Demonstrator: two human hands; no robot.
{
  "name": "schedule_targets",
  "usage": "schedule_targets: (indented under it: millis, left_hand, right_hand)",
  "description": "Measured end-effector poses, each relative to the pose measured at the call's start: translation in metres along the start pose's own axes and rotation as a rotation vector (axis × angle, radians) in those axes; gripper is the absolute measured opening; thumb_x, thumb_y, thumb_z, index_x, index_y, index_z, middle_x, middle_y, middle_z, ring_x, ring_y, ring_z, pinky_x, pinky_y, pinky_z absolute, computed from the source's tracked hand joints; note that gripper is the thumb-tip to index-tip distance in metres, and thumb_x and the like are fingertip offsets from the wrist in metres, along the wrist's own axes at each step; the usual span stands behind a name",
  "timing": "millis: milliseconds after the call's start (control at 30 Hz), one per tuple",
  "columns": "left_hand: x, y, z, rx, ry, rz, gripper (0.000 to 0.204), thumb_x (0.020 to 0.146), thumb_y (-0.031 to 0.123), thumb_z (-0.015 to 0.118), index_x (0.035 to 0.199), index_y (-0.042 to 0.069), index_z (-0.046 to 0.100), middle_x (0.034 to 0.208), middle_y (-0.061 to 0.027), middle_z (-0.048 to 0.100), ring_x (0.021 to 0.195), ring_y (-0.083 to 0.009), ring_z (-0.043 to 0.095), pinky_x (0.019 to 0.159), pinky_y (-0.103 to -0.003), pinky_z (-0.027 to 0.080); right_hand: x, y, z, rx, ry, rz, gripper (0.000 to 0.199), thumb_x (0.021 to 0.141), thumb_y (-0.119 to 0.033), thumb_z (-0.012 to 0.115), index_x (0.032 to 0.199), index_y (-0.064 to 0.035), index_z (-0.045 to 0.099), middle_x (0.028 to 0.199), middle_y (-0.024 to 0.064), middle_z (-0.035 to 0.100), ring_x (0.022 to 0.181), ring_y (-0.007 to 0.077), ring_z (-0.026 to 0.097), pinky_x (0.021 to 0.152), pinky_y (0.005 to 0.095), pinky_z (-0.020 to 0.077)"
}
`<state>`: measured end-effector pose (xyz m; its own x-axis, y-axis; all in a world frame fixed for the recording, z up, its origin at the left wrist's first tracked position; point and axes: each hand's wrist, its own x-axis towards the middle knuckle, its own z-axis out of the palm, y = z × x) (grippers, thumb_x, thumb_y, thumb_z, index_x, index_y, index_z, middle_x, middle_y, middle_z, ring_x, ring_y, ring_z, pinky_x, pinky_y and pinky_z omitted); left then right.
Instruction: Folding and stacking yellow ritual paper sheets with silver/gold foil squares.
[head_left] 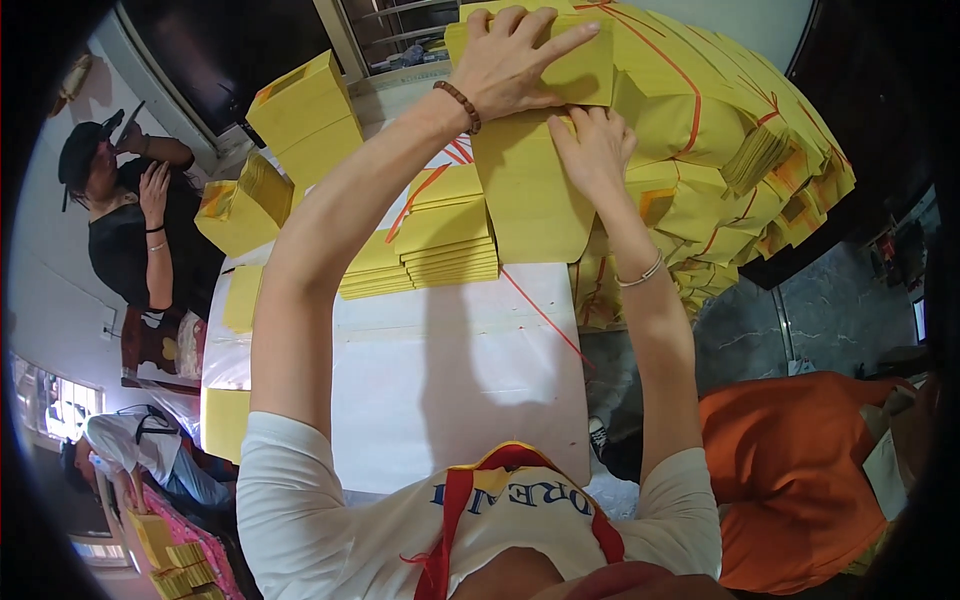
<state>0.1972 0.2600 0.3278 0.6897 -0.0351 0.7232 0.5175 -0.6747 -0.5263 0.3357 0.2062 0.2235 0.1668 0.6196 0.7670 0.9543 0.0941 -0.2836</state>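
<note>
White worktop [490, 370] runs beneath the arms, its near half pale with shadow, and a co-worker in black [140, 240] stands past its left side. At the far side, an upper yellow block [575, 75] lies directly beneath the left hand [515, 60], the longer side of its visible face running across the body. Left fingers are fanned over it, thumb toward the near edge; whether that grip is clasping or merely resting, I cannot tell. Nearer the body, the right hand [597, 155] bends its fingers at the block's near edge, its grip likewise uncertain because the fingertips are partly hidden. Both hands touch the block, so neither is clearly nearer. Just below it, a lower yellow stack [530, 215] points its long axis toward the body, with stepped yellow bundles [450, 245] beside it on the left. Rightward rises a large yellow heap [690, 130] bound with red ties [697, 105]; no container shows around any of these.
</note>
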Motion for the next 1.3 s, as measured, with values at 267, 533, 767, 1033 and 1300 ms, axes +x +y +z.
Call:
schedule_targets:
  millis: [267, 533, 767, 1033, 1300]
  left_hand:
    - [0.038, -0.031, -0.036, -0.728, 0.171, -0.316, 0.078, 0.076, 0.028, 0.066, 0.138, 0.007, 0.024, 0.119, -0.0194, 0.047, 0.102, -0.0302, 0.049, 0.087, -0.044, 0.039]
    - [0.03, -0.095, -0.013, -1.14, -0.65, -0.884, 0.055, 0.082, 0.011, 0.058, 0.132, 0.005, 0.038, 0.111, -0.0115, 0.057, 0.09, -0.0188, 0.058, 0.079, -0.03, 0.047]
    - [-0.026, -0.116, 0.013, -1.182, -0.743, -1.113, 0.078, 0.075, 0.059, 0.058, 0.134, 0.013, 0.036, 0.131, -0.0131, 0.043, 0.116, -0.0239, 0.046, 0.091, -0.04, 0.042]
    - [-0.071, -0.116, 0.028, -1.991, -0.312, -1.308, 0.044, 0.088, 0.035, 0.053, 0.121, 0.007, 0.05, 0.115, -0.0051, 0.057, 0.1, -0.0135, 0.058, 0.083, -0.029, 0.05]
    - [-0.095, -0.12, -0.009, -1.924, -0.187, -1.259, 0.046, 0.088, 0.036, 0.053, 0.124, 0.007, 0.048, 0.118, -0.0039, 0.055, 0.104, -0.0115, 0.055, 0.086, -0.028, 0.048]
  right_hand:
    - [0.006, -0.009, -0.017, 0.081, -0.238, 0.126, 0.05, 0.08, -0.05, 0.049, 0.104, -0.0082, 0.062, 0.108, 0.0131, 0.057, 0.117, 0.0321, 0.037, 0.1, 0.0574, 0.0112]
    - [0.029, -0.02, -0.032, 0.076, -0.258, 0.096, 0.041, 0.079, -0.043, 0.052, 0.095, -0.0078, 0.065, 0.098, 0.012, 0.062, 0.108, 0.0319, 0.044, 0.098, 0.0493, 0.0217]
    - [0.049, -0.015, -0.034, 0.754, -0.34, 0.353, 0.042, 0.086, -0.035, 0.044, 0.097, 0.0022, 0.059, 0.102, 0.0105, 0.057, 0.097, 0.0221, 0.052, 0.088, 0.0307, 0.0363]
    - [0.074, -0.04, -0.015, 1.839, -0.212, 0.856, 0.05, 0.092, -0.041, 0.027, 0.109, 0.002, 0.045, 0.108, 0.0189, 0.051, 0.107, 0.0303, 0.046, 0.096, 0.0503, 0.0308]
    - [0.088, -0.078, -0.008, 1.945, -0.445, 0.884, 0.063, 0.086, -0.054, 0.038, 0.125, -0.0056, 0.04, 0.119, 0.0144, 0.046, 0.109, 0.0292, 0.043, 0.094, 0.0527, 0.0327]
